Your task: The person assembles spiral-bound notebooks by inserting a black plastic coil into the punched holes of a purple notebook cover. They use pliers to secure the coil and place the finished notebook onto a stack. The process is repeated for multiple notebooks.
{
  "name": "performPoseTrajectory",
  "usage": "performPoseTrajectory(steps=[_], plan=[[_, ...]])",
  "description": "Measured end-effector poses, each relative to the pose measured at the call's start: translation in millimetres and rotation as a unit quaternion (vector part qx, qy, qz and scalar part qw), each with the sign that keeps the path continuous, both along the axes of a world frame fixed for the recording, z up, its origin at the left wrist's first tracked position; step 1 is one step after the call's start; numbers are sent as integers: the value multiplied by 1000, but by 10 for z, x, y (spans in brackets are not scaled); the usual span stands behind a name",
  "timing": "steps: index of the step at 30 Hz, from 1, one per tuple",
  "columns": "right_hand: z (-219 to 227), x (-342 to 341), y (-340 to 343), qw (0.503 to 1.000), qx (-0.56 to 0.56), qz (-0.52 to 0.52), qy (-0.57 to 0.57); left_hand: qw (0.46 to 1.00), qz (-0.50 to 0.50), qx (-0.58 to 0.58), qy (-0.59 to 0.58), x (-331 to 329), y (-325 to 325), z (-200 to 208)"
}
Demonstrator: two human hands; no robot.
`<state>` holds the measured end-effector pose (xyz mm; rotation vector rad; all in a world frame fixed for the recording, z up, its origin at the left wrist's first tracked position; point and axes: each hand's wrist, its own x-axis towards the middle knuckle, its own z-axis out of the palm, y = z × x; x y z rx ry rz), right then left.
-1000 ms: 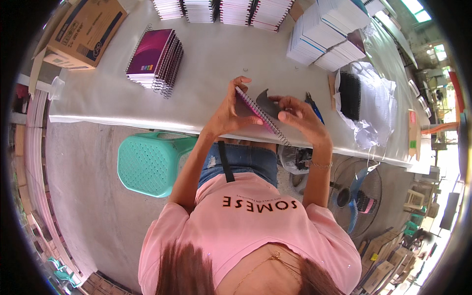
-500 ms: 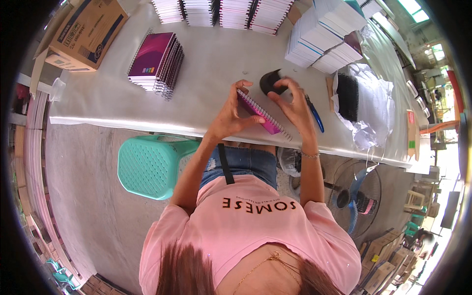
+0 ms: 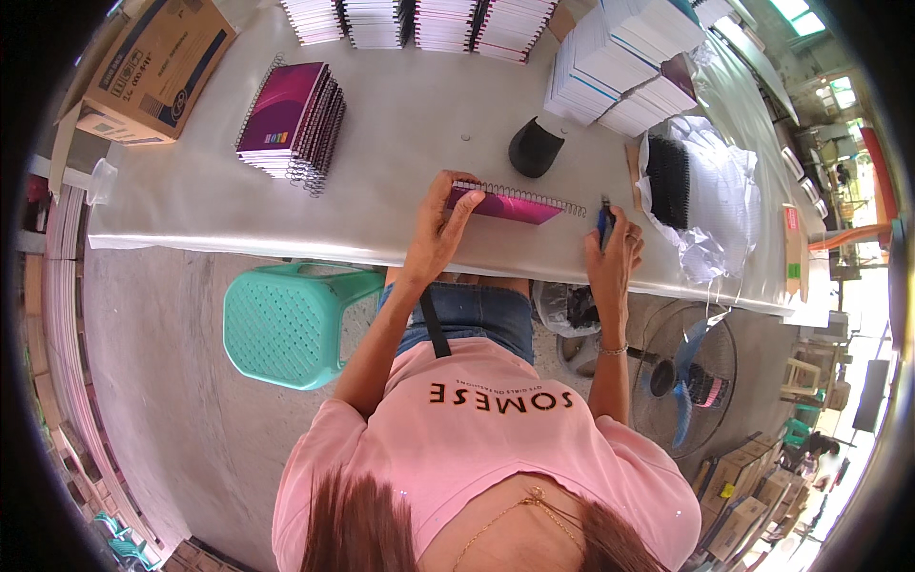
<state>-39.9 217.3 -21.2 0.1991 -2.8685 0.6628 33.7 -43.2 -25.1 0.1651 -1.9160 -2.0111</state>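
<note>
My left hand (image 3: 444, 214) grips the left end of a purple spiral notebook (image 3: 510, 207), tilted on edge with its wire coil along the top. The coil's loose end sticks out past the cover on the right. In my right hand (image 3: 615, 246) is a blue-handled tool that looks like pliers (image 3: 604, 219), fingers wrapped round it, just right of the coil's end. A curved black piece (image 3: 536, 148) stands on the table beyond the notebook, touched by neither hand.
Purple spiral notebooks (image 3: 286, 119) are stacked at the left, by a cardboard box (image 3: 157, 71). White book stacks (image 3: 620, 71) line the back. Black coils (image 3: 669, 181) lie on white plastic at the right. Below the table (image 3: 400, 105) are a green stool (image 3: 286, 324) and a fan (image 3: 681, 381).
My right hand has let go of the black piece, moved right and toward me, and picked up the pliers. My left hand has turned the notebook closer to level.
</note>
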Motion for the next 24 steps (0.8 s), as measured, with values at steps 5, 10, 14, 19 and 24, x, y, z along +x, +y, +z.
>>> performPoseTrajectory(steps=[5, 10, 14, 19, 24], plan=[[267, 48, -117, 969, -231, 54, 64, 998, -28, -41, 34, 8, -76, -73], [665, 516, -654, 940, -251, 219, 76, 998, -38, -58, -3, 77, -99, 113], [523, 732, -907, 930, -197, 299, 82, 997, -26, -67, 8, 72, -106, 98], [280, 786, -1078, 928, -199, 304, 79, 998, -49, -33, 27, 98, -124, 87], [253, 810, -1128, 926, -204, 304, 95, 998, -47, -31, 30, 124, -122, 78]])
